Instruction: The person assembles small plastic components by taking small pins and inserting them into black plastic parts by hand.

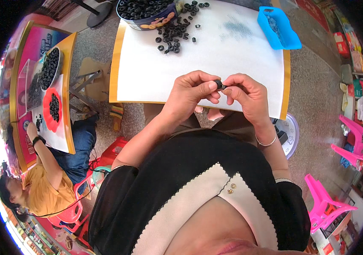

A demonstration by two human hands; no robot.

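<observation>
Over the near edge of the white-topped table (pixel 202 59), both hands meet in front of my body. My left hand (pixel 189 92) is closed in a pinch on a small black ring-shaped part (pixel 218 83). Against its right side, my right hand (pixel 249 94) pinches a tiny dark piece that touches the part; the fingertips hide most of it. Loose black ring-shaped parts (pixel 174 36) lie scattered at the far left of the tabletop. They spread out from a round tin (pixel 147 24) heaped with more of them. A blue plastic tray (pixel 281 34) sits at the far right.
At left, another person (pixel 49 182) sits at a second table (pixel 64 127) with a red dish (pixel 49 111) and a bowl (pixel 60 59) of black parts. Pink stools (pixel 324 204) stand at right. A pale purple round container (pixel 293 136) is beside my right forearm.
</observation>
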